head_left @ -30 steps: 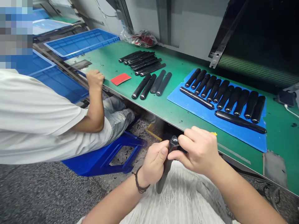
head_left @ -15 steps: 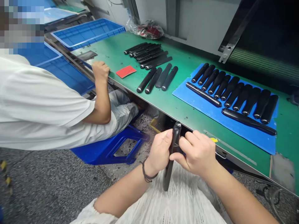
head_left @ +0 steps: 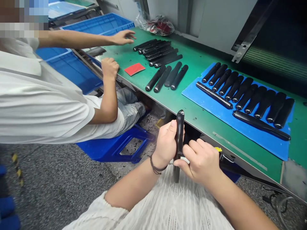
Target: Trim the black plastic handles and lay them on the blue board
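A glossy black handle-like piece (head_left: 180, 129), long with a rounded top end, stands nearly upright above my lap. My left hand (head_left: 165, 143) is wrapped round its upper half, thumb along the side. Close against its lower half is my right hand (head_left: 200, 159), fingers curled and thumb reaching to the piece. Something thin and dark shows between the right fingers and the piece, too small to name. On the green workbench (head_left: 203, 118), a blue sheet (head_left: 199, 95) bears a row of similar black pieces (head_left: 248, 91), with two lying crosswise in front.
A co-worker in white sits at left on a blue stool (head_left: 96, 150), one hand (head_left: 124, 37) stretched over the bench. More black pieces (head_left: 158, 52) lie piled there, beside a red rectangle (head_left: 134, 69). Blue crates (head_left: 96, 24) stand behind. A metal bracket (head_left: 240, 52) hangs at right.
My right hand and the thin dark thing have moved down along the black piece, toward me. The piece has risen slightly and stands straighter. The co-worker's other arm has come out over the bench.
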Action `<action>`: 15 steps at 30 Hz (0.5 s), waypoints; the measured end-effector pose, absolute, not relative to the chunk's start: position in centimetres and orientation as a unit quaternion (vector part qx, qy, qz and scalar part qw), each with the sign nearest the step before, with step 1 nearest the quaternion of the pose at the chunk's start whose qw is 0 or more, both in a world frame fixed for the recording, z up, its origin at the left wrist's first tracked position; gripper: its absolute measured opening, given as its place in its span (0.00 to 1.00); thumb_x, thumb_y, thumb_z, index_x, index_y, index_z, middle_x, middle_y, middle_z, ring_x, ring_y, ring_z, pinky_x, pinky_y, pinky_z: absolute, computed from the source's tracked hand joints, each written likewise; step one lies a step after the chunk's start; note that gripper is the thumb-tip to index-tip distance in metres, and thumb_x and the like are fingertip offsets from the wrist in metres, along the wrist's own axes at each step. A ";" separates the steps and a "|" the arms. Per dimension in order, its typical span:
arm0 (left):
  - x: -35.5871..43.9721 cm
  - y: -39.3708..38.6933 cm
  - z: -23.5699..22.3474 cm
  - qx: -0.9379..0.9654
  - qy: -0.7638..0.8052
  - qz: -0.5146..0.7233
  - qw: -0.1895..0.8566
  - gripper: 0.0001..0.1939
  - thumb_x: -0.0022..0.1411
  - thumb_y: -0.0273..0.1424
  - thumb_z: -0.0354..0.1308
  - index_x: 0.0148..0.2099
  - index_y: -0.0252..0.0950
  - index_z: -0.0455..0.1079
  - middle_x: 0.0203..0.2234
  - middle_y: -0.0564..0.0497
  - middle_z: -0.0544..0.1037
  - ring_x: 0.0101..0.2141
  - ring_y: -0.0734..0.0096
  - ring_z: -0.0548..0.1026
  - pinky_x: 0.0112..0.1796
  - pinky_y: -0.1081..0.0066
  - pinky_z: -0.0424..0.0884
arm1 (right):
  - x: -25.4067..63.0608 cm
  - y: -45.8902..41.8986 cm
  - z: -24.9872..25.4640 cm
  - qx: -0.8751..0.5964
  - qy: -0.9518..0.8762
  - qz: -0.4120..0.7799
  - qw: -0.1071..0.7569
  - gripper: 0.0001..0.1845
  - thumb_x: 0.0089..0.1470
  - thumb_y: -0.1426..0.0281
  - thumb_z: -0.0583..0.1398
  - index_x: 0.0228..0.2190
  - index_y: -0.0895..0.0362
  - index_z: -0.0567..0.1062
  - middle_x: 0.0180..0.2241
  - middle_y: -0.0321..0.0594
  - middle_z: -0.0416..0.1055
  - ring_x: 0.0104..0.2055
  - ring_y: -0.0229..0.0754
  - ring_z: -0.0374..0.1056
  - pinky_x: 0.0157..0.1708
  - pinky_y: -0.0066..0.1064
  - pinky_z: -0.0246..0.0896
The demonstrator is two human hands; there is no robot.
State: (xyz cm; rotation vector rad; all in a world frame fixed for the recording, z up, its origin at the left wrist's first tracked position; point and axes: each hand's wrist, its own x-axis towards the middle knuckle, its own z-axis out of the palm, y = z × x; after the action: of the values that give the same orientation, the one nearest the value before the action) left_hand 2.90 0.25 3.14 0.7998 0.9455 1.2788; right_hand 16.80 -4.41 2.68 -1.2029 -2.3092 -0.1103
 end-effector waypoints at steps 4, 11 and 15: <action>2.5 1.4 3.8 0.303 0.417 0.558 0.650 0.31 0.64 0.60 0.58 0.28 0.37 0.61 0.18 0.59 0.57 0.16 0.82 0.55 0.17 0.76 0.53 | 16.6 -4.8 2.6 -0.424 -0.874 -0.011 0.238 0.34 0.69 0.42 0.46 0.25 0.54 0.68 0.24 0.37 0.61 0.29 0.42 0.49 0.31 0.38 0.37; 1.7 2.9 4.2 0.252 0.422 0.567 0.661 0.31 0.66 0.58 0.58 0.28 0.36 0.61 0.17 0.60 0.58 0.13 0.85 0.55 0.14 0.79 0.52 | 16.6 -5.0 2.5 -0.399 -0.897 0.048 0.186 0.37 0.59 0.32 0.51 0.27 0.54 0.68 0.26 0.36 0.63 0.30 0.40 0.51 0.31 0.37 0.36; 1.2 3.4 4.4 0.228 0.432 0.573 0.658 0.30 0.69 0.57 0.56 0.29 0.36 0.61 0.17 0.60 0.58 0.13 0.85 0.54 0.14 0.80 0.52 | 16.3 -5.4 2.5 -0.380 -0.907 0.050 0.174 0.33 0.62 0.37 0.53 0.29 0.54 0.70 0.26 0.36 0.64 0.30 0.41 0.50 0.31 0.37 0.35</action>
State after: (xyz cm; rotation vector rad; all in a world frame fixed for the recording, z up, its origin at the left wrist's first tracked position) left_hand 1.17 3.41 4.43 0.5172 0.9776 1.2963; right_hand 16.32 -5.42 2.54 -1.0777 -2.5705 0.1429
